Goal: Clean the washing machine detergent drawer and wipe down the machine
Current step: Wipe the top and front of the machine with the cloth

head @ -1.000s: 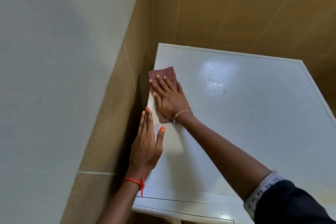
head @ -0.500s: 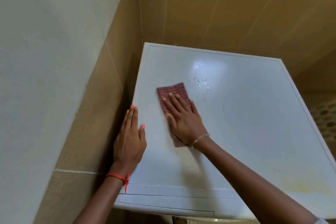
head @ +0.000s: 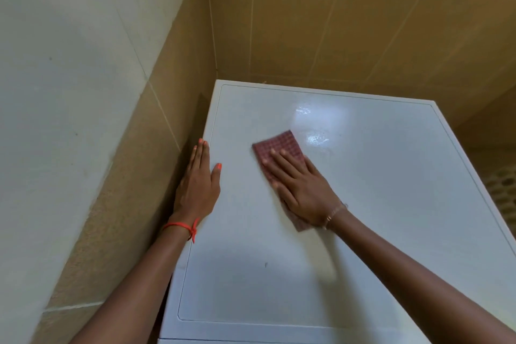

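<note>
Farther right than a second ago, we are sliding the cloth [head: 279,148] across the washing machine [head: 391,204] top, pressing it under the straight fingers of our right hand [head: 300,190] — the wet patch [head: 315,139] is lying just beyond its far corner, well away from our flat left hand [head: 199,184].

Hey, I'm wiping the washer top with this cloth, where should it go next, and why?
Probably slide the right hand and the checked cloth forward and slightly right, over the wet shiny patch just beyond the cloth's far corner on the machine top. That patch glistens with droplets, and the left hand rests flat at the left edge, bracing you.
</note>
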